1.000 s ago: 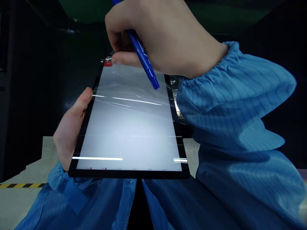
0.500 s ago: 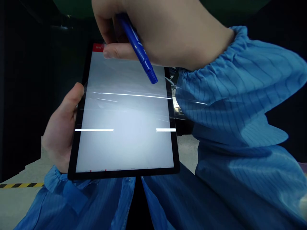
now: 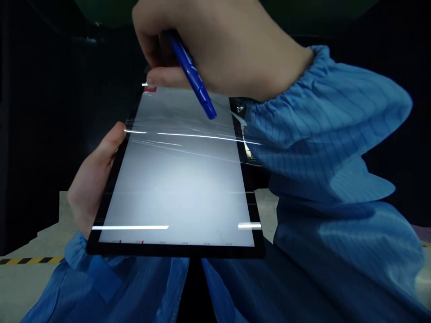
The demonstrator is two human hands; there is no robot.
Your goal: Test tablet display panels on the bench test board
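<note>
A tablet [image 3: 182,193] with a black border and a lit, whitish screen is held up in front of me, its far edge tipped away. My left hand [image 3: 96,175] grips its left side, thumb on the border and fingers hidden behind. Across the upper screen, my right hand [image 3: 208,49] holds a blue marker pen [image 3: 193,76], capped end pointing down and right. The right thumb lies by the tablet's upper left corner; whether it pinches anything there cannot be made out. Clear film [image 3: 205,143] with shiny creases spans the screen and sticks out past the right border.
Blue striped sleeves [image 3: 323,103] and an open smock are around the tablet. Pale floor [image 3: 27,291] with a yellow-and-black tape line [image 3: 32,260] shows at lower left. Behind is a dark area, greenish along the top.
The tablet has tilted, its far edge lower in view and its near edge wider and closer. Light reflections slid down the screen. Both hands shifted slightly, the marker pen still in the right.
</note>
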